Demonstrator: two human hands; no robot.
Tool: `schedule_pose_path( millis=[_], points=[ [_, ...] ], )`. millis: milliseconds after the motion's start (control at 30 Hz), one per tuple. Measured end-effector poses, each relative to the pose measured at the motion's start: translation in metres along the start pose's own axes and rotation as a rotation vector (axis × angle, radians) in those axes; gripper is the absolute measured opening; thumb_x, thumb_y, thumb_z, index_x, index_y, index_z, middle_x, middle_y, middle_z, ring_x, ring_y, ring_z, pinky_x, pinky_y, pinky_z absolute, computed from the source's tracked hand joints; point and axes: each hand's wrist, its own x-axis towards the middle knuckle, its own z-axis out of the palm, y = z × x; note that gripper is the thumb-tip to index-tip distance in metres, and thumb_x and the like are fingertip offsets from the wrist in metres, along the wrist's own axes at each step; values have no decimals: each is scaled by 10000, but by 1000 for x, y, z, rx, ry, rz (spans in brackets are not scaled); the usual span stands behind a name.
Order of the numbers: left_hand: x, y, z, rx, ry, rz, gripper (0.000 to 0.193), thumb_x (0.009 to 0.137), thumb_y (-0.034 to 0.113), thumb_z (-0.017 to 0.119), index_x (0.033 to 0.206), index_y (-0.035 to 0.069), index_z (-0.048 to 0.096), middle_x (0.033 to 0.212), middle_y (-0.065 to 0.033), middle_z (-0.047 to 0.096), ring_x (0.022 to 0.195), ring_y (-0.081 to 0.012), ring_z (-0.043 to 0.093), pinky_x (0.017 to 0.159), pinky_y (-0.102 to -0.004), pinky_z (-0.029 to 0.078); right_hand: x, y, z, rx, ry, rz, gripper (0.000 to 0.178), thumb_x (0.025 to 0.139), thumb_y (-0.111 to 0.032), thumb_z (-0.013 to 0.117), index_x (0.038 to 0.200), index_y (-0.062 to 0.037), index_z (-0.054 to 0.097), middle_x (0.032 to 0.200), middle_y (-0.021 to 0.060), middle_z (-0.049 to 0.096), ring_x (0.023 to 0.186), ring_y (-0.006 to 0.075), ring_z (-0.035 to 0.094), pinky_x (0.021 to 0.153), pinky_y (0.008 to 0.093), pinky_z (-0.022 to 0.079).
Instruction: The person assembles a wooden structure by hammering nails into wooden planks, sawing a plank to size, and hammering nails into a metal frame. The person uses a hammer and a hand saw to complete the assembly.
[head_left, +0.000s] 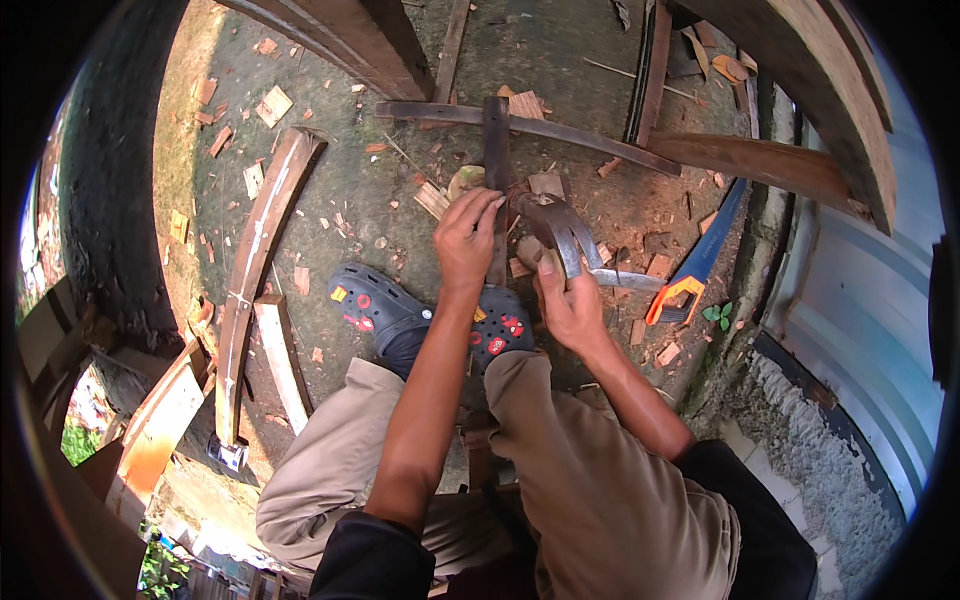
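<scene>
My left hand is closed in a pinch over a narrow dark wooden strip. Whatever sits between its fingertips is too small to make out. The strip runs away from my right shoe and crosses a longer wooden batten. Just to the right, my right hand grips what looks like a hammer, with a dark head and a shiny metal shaft. Its head is close beside the strip, near my left fingers. A bare metal bar or blade lies beyond the right hand.
A handsaw with a blue blade and orange handle lies at the right. Long timbers rest on the left, and thick beams stand ahead. Wood chips litter the concrete floor. A corrugated metal sheet borders the right side.
</scene>
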Motion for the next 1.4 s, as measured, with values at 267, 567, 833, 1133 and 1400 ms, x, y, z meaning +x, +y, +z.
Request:
schedule_pose_path(
  millis=[267, 567, 833, 1133, 1400],
  points=[
    [-3, -4, 1, 28, 49, 46, 196, 827, -25, 737, 1021, -2, 749, 1049, -138, 744, 976, -310, 719, 877, -374, 558, 11, -21, 1, -204, -96, -176, 393, 907, -52, 558, 1283, 58, 521, 949, 308, 658, 894, 514, 655, 770, 505, 516],
    [-5, -9, -1, 9, 24, 34, 227, 798, -61, 728, 1019, -12, 737, 1058, -130, 742, 977, -308, 719, 878, -376, 559, 7, -27, 8, -231, -81, -304, 373, 920, -72, 567, 1276, 29, 517, 865, 311, 638, 875, 544, 638, 748, 502, 526],
    [-5, -6, -1, 34, 30, 55, 216, 797, -64, 731, 1007, -12, 736, 1043, -120, 740, 961, -303, 719, 866, -377, 561, 4, -23, 6, -295, -37, -342, 377, 906, -63, 588, 1268, 23, 530, 892, 283, 664, 858, 486, 683, 742, 484, 538],
    [-3, -11, 2, 10, 26, 48, 211, 805, -56, 721, 1008, -1, 739, 1052, -117, 741, 970, -304, 719, 872, -385, 564, 6, -32, 1, -279, -30, -377, 321, 909, -90, 632, 1208, -14, 545, 820, 245, 675, 794, 488, 672, 687, 478, 533],
    [1, -10, 2, 20, 30, 65, 201, 810, -51, 726, 1002, 8, 740, 1044, -115, 739, 958, -304, 719, 859, -377, 566, 8, -27, 1, -295, -81, -386, 380, 899, -85, 636, 1236, 50, 522, 818, 268, 661, 796, 492, 674, 670, 510, 526]
  ],
)
